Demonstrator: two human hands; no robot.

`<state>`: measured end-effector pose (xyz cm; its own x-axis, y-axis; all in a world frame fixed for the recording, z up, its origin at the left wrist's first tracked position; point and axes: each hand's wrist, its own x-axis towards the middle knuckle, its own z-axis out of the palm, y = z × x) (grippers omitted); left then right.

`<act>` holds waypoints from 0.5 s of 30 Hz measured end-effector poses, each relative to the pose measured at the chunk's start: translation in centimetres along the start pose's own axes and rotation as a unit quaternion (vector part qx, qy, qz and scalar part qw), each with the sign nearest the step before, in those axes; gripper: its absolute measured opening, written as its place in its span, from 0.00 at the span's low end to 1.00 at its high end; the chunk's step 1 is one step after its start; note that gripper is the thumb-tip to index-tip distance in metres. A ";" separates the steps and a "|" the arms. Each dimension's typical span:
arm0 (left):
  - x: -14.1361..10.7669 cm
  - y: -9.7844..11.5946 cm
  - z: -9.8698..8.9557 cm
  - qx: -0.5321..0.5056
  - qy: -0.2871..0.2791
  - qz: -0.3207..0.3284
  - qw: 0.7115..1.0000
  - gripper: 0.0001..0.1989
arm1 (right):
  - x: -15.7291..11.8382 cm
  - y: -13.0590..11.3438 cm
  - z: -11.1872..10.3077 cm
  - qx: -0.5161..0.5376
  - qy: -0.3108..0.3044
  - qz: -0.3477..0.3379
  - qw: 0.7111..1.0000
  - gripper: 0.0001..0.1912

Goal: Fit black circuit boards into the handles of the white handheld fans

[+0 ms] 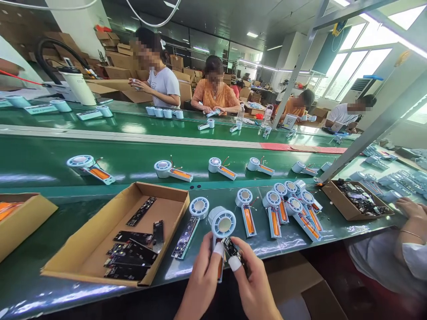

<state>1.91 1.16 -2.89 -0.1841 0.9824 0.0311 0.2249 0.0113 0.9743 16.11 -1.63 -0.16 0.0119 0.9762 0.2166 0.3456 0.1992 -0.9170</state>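
Note:
My left hand (pixel 204 271) is closed around the handle of a light-blue handheld fan housing (pixel 223 222), its round head turned up above my fingers. A strip of orange shows low in the handle. Between the thumb and fingers of my right hand (pixel 251 271) is a black circuit board (pixel 231 247), held against the handle just below the fan head. Both thumbs wear white finger covers. Left of my hands lies a fan housing with a board in its handle (pixel 187 235). To the right lies another fan (pixel 248 218) with an orange battery showing.
A cardboard tray (pixel 180 209) with several circuit boards stands at left. Several fans (pixel 293 204) are piled at right, near a second box of boards (pixel 343 211). Fans ride the green belt (pixel 140 151). A metal post (pixel 360 142) slants at right. Co-workers sit opposite and at right.

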 end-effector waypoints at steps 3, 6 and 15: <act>-0.1 0.6 0.0 -0.073 -0.049 -0.059 0.994 0.25 | 0.7 -0.1 0.5 -0.093 0.015 -0.062 0.994 0.21; -0.3 1.5 0.7 -0.137 -0.069 -0.113 0.982 0.31 | 1.1 -0.5 1.1 -0.250 0.010 -0.123 0.960 0.26; 0.4 2.6 1.3 -0.166 -0.007 -0.121 0.979 0.27 | 1.7 -2.0 1.2 -0.451 -0.169 -0.107 0.870 0.43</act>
<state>3.71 1.79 -0.62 -0.1790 0.9612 -0.2099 -0.1470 0.1848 0.9717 14.29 -0.27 1.67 -0.3669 0.9250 0.0989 0.9035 0.3797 -0.1986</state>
